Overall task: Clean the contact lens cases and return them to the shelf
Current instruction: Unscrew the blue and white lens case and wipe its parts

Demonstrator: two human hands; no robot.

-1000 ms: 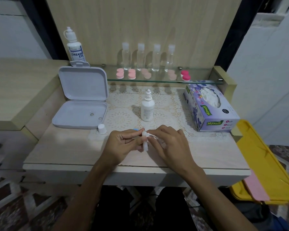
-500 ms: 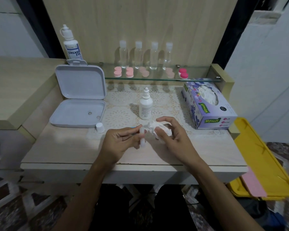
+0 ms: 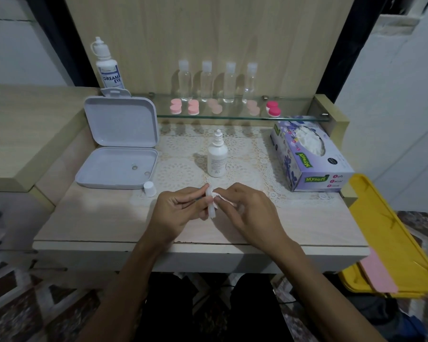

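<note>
**Lens case held and wiped over the near edge of the table**

Left hand (image 3: 181, 208) curled round a small white contact lens case (image 3: 211, 206), pinched between thumb and fingers just above the tabletop. Right hand (image 3: 250, 211) closed on a crumpled white tissue (image 3: 224, 197), pressed against the case. Both hands met near the middle of the table (image 3: 104, 218), close to its near edge.

Counted on the glass shelf (image 3: 294, 117) at the far side: four clear bottles (image 3: 206, 81) in a row, and in front of them five lens cases (image 3: 192, 107), two pink at the left, two paler in the middle, one deep pink at the right. One tall Dream Eye solution bottle (image 3: 108, 67) stood upright at the far left end.

On the table: one small white dropper bottle (image 3: 217, 157) upright at the centre on a lace mat (image 3: 247, 154), its white cap (image 3: 149, 188) standing apart to the near left. One grey hinged box (image 3: 120, 144) lay open at the left, lid propped upright. One purple Mysoft tissue box (image 3: 307, 154) sat at the right, tissue showing at its opening.

Pale wood-grain tabletop, wood panel behind the shelf. One yellow tray (image 3: 393, 243) leaned at the far right with a pink strip (image 3: 378, 272) on it. Patterned floor tiles below, white walls to either side.
</note>
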